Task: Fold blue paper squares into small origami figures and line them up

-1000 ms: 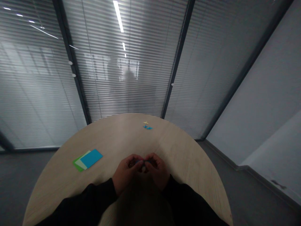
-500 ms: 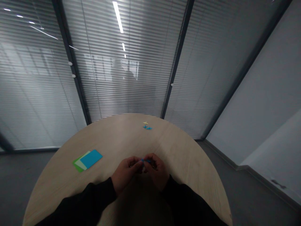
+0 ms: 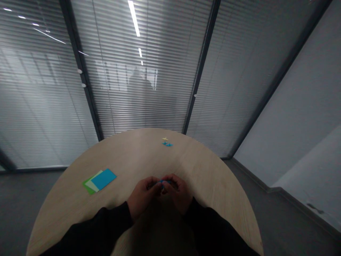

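Observation:
My left hand and my right hand meet above the near part of the table, with their fingertips pinching a small piece of blue paper. The fingers hide most of it, so its shape cannot be made out. To the left of my hands lies a stack of paper sheets, with a blue sheet on top of pale green and bright green ones. Neither hand touches the stack. Far ahead on the table are a tiny yellow paper shape and a small blue folded paper piece.
The round light wood table has a curved far edge, beyond which is a grey floor. Glass partitions with blinds stand behind it, with a blurred figure of a person beyond them. A pale wall runs along the right.
My hands stay together at nearly the same place, with small finger shifts on the blue paper. The papers on the table have not moved.

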Tool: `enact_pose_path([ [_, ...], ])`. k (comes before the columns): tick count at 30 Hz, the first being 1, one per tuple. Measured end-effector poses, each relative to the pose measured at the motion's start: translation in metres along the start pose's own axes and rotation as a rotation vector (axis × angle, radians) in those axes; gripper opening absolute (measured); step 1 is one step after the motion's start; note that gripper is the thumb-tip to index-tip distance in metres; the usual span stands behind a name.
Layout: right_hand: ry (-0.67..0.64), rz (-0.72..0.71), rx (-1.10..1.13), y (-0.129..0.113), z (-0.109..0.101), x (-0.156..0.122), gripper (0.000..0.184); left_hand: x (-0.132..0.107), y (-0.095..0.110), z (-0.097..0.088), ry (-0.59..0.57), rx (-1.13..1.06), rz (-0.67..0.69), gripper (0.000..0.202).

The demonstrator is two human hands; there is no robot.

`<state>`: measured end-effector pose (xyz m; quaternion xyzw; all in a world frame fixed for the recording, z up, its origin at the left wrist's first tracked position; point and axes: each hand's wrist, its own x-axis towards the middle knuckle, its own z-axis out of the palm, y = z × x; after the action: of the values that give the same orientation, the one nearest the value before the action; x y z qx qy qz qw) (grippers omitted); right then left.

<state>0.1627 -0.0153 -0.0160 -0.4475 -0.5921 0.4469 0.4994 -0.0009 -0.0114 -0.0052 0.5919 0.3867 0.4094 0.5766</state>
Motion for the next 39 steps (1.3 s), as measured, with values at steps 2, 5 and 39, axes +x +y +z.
enact_pose_path([
  [2,0.015,0.009,0.001,0.002,-0.001,0.001,0.024,0.001,-0.001,0.0,-0.003,0.012,0.011,0.035],
  [5,0.042,0.018,0.01,0.004,-0.002,0.002,0.025,0.002,-0.003,-0.001,0.005,-0.001,0.0,0.039],
  [39,0.005,0.134,0.109,0.009,-0.008,0.005,0.031,0.0,0.0,-0.002,0.004,-0.021,-0.026,0.038],
])
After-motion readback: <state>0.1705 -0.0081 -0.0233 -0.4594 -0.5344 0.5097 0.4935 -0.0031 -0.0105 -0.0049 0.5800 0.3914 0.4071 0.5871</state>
